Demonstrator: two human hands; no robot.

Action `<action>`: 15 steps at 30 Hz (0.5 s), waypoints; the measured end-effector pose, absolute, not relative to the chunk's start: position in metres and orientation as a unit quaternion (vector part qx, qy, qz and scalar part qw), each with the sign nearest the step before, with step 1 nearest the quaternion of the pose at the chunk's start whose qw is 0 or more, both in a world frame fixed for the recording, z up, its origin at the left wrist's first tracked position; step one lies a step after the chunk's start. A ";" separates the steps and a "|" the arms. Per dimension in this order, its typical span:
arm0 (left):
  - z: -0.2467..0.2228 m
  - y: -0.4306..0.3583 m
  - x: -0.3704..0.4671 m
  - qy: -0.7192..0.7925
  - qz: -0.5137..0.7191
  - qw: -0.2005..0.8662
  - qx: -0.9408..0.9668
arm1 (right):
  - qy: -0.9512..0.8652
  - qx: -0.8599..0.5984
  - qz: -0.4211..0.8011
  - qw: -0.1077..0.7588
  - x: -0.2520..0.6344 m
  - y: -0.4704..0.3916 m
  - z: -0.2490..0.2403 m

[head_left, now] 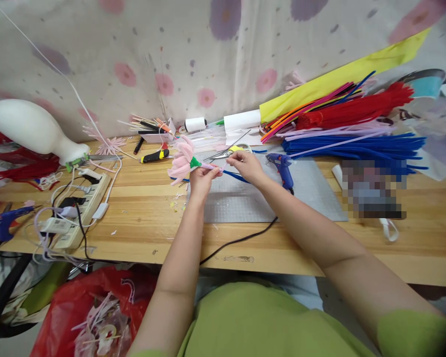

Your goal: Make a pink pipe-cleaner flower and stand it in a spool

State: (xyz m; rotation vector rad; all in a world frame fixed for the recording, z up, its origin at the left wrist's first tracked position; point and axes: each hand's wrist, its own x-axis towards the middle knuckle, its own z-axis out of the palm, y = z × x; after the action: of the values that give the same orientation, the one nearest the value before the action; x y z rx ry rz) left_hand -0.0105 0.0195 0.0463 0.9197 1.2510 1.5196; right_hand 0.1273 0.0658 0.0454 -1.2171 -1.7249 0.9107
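Note:
A flower of fuzzy pink pipe cleaners (182, 157) with a green base (195, 162) points left above the work surface. My left hand (201, 181) is closed round its pale pink-wrapped stem, just below the green part. My right hand (247, 165) is a little to the right, thumb and fingers pinched together; what lies between them is too small to make out. Blue pipe cleaners (236, 176) pass between the two hands. Behind my fingers lie scissors (223, 154), partly hidden. A blue glue gun (281, 167) rests right of my right hand.
A grey cutting mat (238, 210) lies beneath my hands. Bundles of blue (353, 148) and red pipe cleaners (357, 109) fill the back right. At left stand a power strip (83, 210) and a white lamp (29, 126). A red bag (63, 307) hangs below the table edge.

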 end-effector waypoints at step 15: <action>0.046 0.013 -0.011 0.447 0.542 0.498 0.508 | -0.507 -0.347 0.780 0.121 0.140 0.080 0.037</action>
State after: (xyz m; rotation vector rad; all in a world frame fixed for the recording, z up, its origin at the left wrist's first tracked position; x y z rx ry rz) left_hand -0.0113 0.0135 0.0461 1.2296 1.0827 1.3126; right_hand 0.1404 0.0798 0.0369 -1.0147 -1.4804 2.2771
